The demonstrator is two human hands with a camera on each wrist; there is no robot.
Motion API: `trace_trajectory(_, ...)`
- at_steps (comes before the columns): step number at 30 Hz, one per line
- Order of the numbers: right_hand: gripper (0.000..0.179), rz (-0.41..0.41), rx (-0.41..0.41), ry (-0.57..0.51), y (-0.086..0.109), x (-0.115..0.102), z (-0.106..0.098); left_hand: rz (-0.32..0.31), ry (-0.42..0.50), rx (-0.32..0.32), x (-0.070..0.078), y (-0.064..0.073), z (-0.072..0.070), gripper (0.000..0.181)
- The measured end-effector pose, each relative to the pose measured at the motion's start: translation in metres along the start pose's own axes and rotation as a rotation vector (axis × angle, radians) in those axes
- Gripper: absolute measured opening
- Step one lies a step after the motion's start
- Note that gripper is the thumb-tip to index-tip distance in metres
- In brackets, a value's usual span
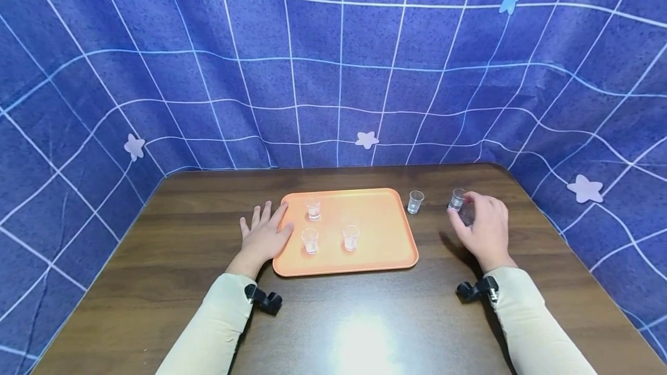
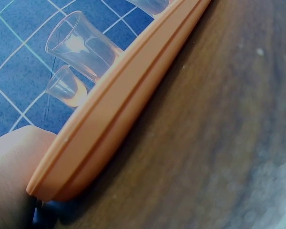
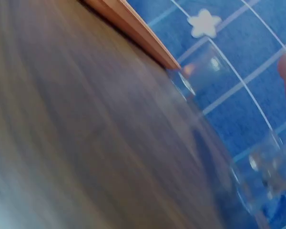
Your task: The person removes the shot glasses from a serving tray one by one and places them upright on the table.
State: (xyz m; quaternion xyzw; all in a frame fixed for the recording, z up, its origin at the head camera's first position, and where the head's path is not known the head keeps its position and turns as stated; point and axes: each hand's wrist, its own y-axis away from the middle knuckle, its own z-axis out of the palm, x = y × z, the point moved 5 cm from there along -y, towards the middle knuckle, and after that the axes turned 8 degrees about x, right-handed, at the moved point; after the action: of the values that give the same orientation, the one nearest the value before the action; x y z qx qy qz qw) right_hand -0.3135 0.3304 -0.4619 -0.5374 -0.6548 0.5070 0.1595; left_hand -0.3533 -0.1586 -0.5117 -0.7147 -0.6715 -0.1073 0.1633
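My left hand [image 1: 264,237] rests with spread fingers on the left edge of an orange tray [image 1: 375,219]. On this tray stand three small clear glasses: one at the back [image 1: 314,209], one front left [image 1: 310,241] and one nearer the middle [image 1: 351,238]. My right hand [image 1: 487,224] is at another small clear glass [image 1: 456,198] on the table's right side, thumb and forefinger apart around it. Blur in the right wrist view hides whether they touch this glass [image 3: 262,174]. One more clear glass [image 1: 415,202] stands upright just right of the tray.
The brown wooden table [image 1: 172,259] runs up to a blue curtain [image 1: 333,85] with a white grid and stars. Bright glare lies on its front middle. Each sleeve carries a black wrist camera, left [image 1: 264,300] and right [image 1: 477,290].
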Motion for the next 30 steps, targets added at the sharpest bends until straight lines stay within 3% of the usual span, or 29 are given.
trace_trajectory(9,0.046,-0.114,-0.006,-0.061,0.002,-0.043,0.025,0.003,0.001,0.003,-0.001,0.000,0.000,0.066)
trace_trajectory(20,0.036,-0.109,-0.047,-0.128,0.007,-0.070,0.048,0.005,0.003,0.006,0.000,0.000,0.000,0.064)
trace_trajectory(30,0.037,-0.153,-0.109,-0.212,0.009,-0.092,0.062,0.005,0.005,0.003,0.001,0.001,-0.002,0.065)
